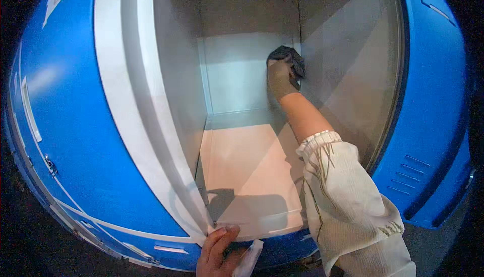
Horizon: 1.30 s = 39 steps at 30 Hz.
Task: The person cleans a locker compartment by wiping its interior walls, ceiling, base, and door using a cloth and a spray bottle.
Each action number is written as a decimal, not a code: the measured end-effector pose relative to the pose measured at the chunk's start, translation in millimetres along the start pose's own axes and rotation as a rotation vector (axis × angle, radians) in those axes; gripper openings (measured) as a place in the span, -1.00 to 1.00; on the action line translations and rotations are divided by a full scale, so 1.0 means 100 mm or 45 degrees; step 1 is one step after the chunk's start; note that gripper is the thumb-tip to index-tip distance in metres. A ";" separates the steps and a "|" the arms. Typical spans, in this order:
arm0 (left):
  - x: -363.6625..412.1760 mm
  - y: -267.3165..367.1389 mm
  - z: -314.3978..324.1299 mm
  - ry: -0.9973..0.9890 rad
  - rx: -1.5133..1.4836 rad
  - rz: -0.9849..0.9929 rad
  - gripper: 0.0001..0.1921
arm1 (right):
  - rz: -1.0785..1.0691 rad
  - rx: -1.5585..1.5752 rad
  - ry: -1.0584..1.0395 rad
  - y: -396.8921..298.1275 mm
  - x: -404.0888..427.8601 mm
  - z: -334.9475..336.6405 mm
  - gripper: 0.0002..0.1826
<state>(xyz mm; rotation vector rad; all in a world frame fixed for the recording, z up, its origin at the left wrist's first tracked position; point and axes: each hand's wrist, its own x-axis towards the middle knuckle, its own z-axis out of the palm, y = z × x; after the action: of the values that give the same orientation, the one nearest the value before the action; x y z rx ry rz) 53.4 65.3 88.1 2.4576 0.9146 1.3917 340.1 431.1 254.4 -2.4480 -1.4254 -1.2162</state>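
Note:
Deep inside an open metal locker compartment [247, 84], my right hand [281, 74] holds a dark, crumpled cloth [285, 52]. The cloth is at the corner where the back panel meets the right side wall. At the front lower left corner, my left hand [219, 250] rests its bent fingertips on the locker's front edge [261, 235]. Beside its thumb is a pale, translucent piece [250, 258]; whether the hand holds it cannot be made out. My right forearm, in a loose cream sleeve, reaches across the compartment's right side.
A blue door [427, 99] with vent slots stands swung open on the right. White frame posts [132, 99] edge the opening on the left. Beyond them are shut blue locker doors [75, 118] with a metal latch [51, 166]. Shadows fall across the compartment floor [242, 159].

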 end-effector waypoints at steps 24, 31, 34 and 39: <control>0.05 0.04 0.00 -0.060 -0.031 0.001 -0.54 | -0.708 0.346 -0.614 0.27 -1.42 -0.91 -0.66; 0.04 0.20 -0.26 -0.075 -0.031 -0.081 -0.51 | -1.105 1.177 -0.466 0.97 -2.62 -1.94 -0.61; 0.04 0.35 -0.23 0.027 -0.542 -0.400 -0.48 | -0.898 1.728 -0.315 1.66 -3.20 -1.74 -0.67; 0.22 0.53 -0.30 0.169 -0.600 -0.405 -0.43 | -0.128 2.793 -0.026 1.95 -3.86 -1.00 -0.49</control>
<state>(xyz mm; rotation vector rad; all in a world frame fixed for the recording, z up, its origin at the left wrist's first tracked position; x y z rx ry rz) 59.9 31.8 143.1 1.8097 0.8388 1.4637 327.0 4.4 132.9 -0.7124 -1.3232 0.5278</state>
